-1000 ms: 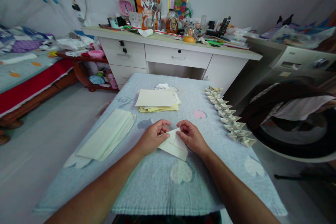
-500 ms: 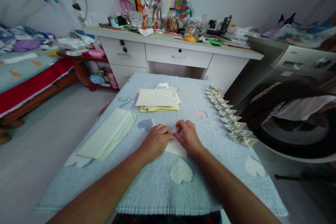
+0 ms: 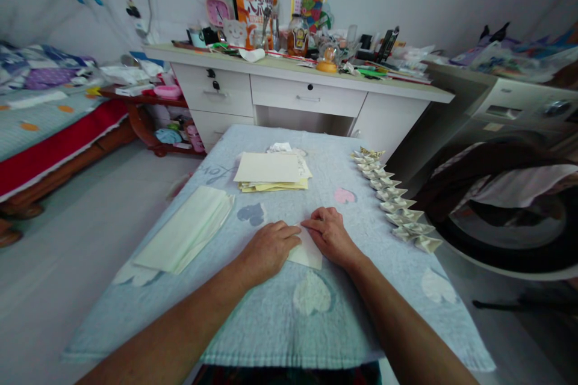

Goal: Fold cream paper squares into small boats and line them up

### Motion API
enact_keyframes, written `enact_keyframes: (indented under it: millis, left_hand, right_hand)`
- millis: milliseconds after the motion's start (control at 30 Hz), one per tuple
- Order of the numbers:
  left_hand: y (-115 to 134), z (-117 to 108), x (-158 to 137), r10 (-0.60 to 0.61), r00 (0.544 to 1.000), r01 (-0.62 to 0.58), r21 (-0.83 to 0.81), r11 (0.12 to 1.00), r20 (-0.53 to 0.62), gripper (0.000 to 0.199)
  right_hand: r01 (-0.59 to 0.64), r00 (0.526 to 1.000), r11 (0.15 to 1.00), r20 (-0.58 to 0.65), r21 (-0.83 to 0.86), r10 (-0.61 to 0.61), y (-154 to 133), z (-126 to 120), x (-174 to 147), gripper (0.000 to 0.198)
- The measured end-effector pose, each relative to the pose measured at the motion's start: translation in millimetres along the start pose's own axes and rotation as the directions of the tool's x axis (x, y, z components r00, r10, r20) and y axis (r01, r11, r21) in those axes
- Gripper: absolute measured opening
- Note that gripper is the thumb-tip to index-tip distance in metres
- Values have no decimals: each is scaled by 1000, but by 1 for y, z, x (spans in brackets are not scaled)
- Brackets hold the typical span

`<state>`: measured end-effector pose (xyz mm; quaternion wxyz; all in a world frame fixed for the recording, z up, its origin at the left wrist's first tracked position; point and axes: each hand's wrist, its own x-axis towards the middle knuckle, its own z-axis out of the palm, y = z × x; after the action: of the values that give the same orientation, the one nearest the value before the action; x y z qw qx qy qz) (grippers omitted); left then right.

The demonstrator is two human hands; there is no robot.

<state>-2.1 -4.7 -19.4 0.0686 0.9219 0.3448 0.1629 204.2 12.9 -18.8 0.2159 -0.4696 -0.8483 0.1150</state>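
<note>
A small piece of folded paper [image 3: 307, 252] lies on the cloth-covered table between my hands. My left hand [image 3: 271, 248] curls over its left part, the fingertips pressed on the upper edge. From the other side, my right hand [image 3: 332, 233] grips the upper right edge, its index finger pointing left and the other fingers bent. The fingertips of both hands nearly meet at the top of the paper, hiding that edge. A row of several folded paper boats [image 3: 397, 204] runs along the table's right side.
Beyond my hands is a stack of cream and yellow paper [image 3: 268, 168], with crumpled white tissue [image 3: 279, 147] behind it. Long pale sheets [image 3: 185, 231] lie to the left. A cluttered white desk [image 3: 289, 91] stands past the table; a washing machine [image 3: 510, 102] stands at right.
My left hand has shifted slightly left and flattened, baring more of the paper. My right index finger has straightened leftward along the paper's upper edge.
</note>
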Motion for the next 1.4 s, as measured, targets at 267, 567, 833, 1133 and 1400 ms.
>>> enact_keyframes:
  millis: [267, 567, 833, 1133, 1400]
  left_hand:
    - [1, -1, 2, -17, 1000, 17, -5, 1000, 20, 23]
    - [1, -2, 2, -26, 999, 27, -41, 999, 20, 25]
    - [-1, -3, 1, -25, 999, 26, -40, 999, 34, 29]
    - [-1, -1, 0, -38, 999, 40, -58, 998, 22, 36]
    - [0, 2, 1, -56, 998, 57, -18, 998, 36, 38]
  right_hand:
    - [47, 995, 998, 91, -52, -42, -6, -16, -5, 36]
    - [101, 973, 994, 212, -40, -91, -10, -38, -21, 35]
    - [106, 961, 991, 262, -76, -83, -15, -54, -51, 43]
    - [79, 972, 997, 224, 0, -77, -24, -58, -46, 21]
    - [27, 994, 1000, 105, 12, -28, -26, -18, -27, 34]
